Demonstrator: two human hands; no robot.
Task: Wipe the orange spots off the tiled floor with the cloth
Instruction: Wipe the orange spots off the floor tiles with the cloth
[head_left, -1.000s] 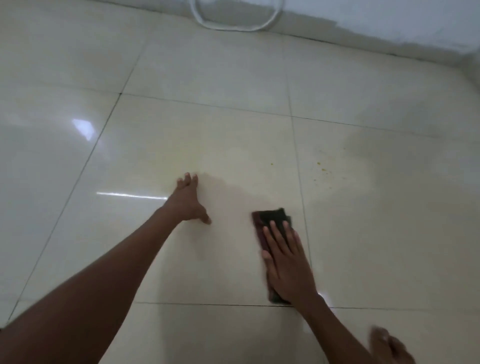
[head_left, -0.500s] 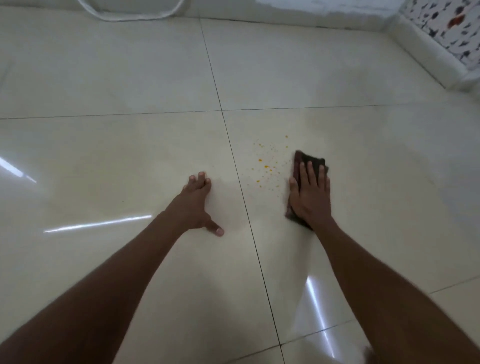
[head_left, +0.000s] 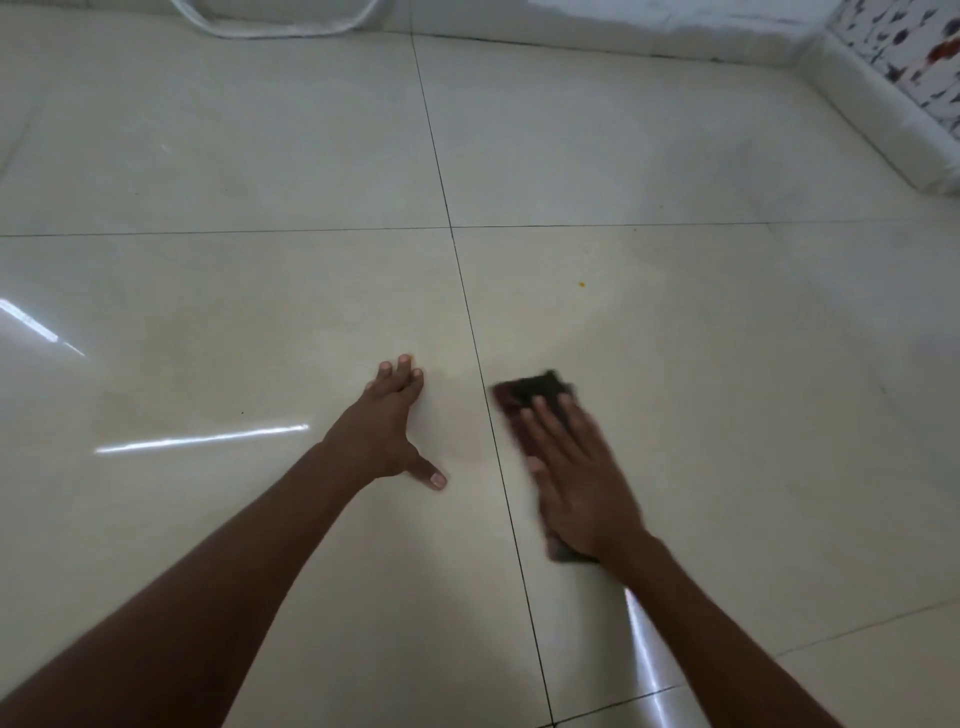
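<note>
The cloth (head_left: 535, 400), dark and folded flat, lies on the floor (head_left: 727, 389) just right of a dark grout line (head_left: 483, 395), on the near right tile. The right hand (head_left: 582, 483) lies flat on top of it, fingers (head_left: 545, 421) straight and together, pressing it down; the cloth's far end shows beyond the fingertips and a near corner shows under the wrist. Hand and cloth are blurred.

One small orange spot (head_left: 581, 284) sits on the same tile, farther away and apart from the cloth. A faint yellowish smear spreads between it and the cloth.

Left of the grout line, the left hand (head_left: 387, 431) rests palm down on the neighbouring tile, fingers stretched out and thumb spread toward the near side, holding nothing. It is near the cloth but not touching it.

Bright streaks of light reflect off the glossy tiles at left and near right. At the far edge a white looped cord (head_left: 280, 28) lies by the wall, and a white skirting (head_left: 883, 119) runs along the far right under a speckled surface.
</note>
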